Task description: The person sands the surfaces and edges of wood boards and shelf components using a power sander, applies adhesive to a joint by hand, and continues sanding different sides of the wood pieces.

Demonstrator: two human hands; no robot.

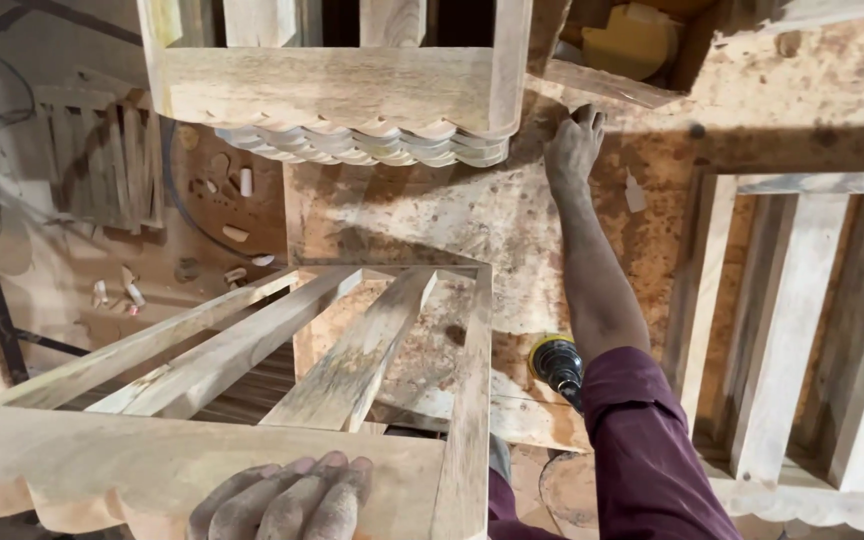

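While the left hand lies with curled fingers on the scalloped rail of the near slatted wooden frame, steadying it on edge, the right hand stretches far across the dusty workbench, fingers spread and pressed flat beside the stack of scalloped frames, gripping nothing; a sander with a yellow pad lies under that forearm; this looks like a pause in sanding, and the next move likely calls for a firm brace on the frame.
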